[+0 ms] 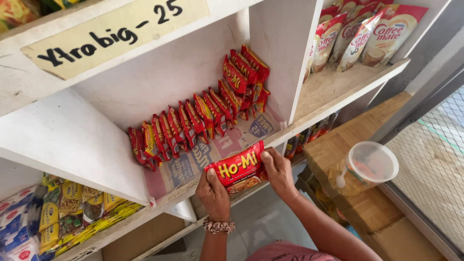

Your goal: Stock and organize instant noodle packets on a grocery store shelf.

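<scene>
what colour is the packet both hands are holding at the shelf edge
Red with yellow lettering: the noodle packet, held by the left hand and right hand, seen in the head view.

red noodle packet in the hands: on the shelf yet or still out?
Partly in. The red noodle packet sits at the shelf's front edge, gripped by the left hand and right hand, apart from the standing row of packets.

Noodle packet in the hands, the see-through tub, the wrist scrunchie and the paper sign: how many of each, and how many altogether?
red noodle packet, gripped by the left hand and the right hand: 1
clear lidded tub on the wooden box: 1
patterned scrunchie on the left wrist: 1
handwritten paper sign on the shelf edge: 1
Total: 4
</scene>
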